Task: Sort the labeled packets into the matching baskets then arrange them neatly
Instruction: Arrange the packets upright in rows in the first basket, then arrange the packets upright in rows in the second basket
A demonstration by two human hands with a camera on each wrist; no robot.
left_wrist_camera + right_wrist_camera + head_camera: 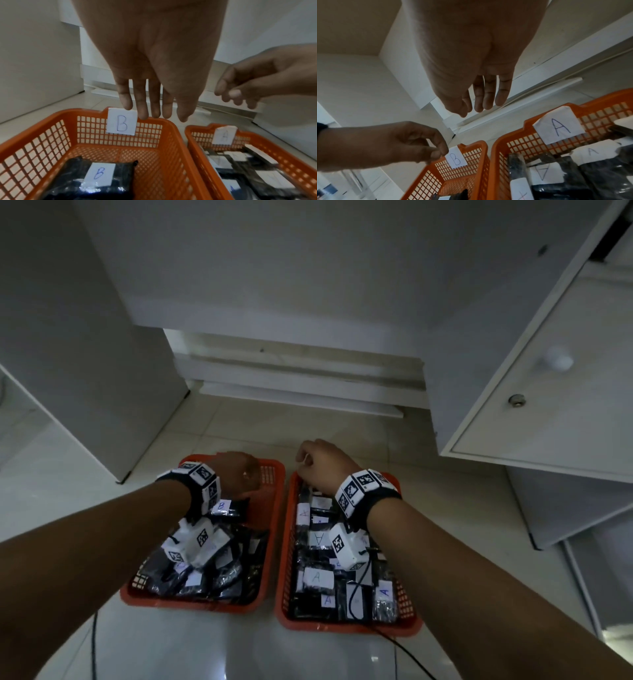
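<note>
Two orange baskets are seen side by side on the pale floor (pixel 219 645), nearly touching. The B basket (pixel 274 529), at 9 o'clock of its neighbour, carries a paper tag marked B (pixel 122 122) on its far wall, and black packets labelled B (pixel 100 174) are piled loosely at its near end, its far floor being left bare. The A basket (pixel 286 546) carries a tag marked A (pixel 559 127) and is filled with packets labelled A (pixel 317 578) laid in rough rows. The left hand (pixel 245 472) is held above the far rim of the B basket, fingers loosely bent and nothing gripped. The right hand (pixel 320 462) is held above the 12 o'clock end of the A basket, fingers relaxed, empty. A white cabinet (pixel 534 392) is seen at 2 o'clock.
</note>
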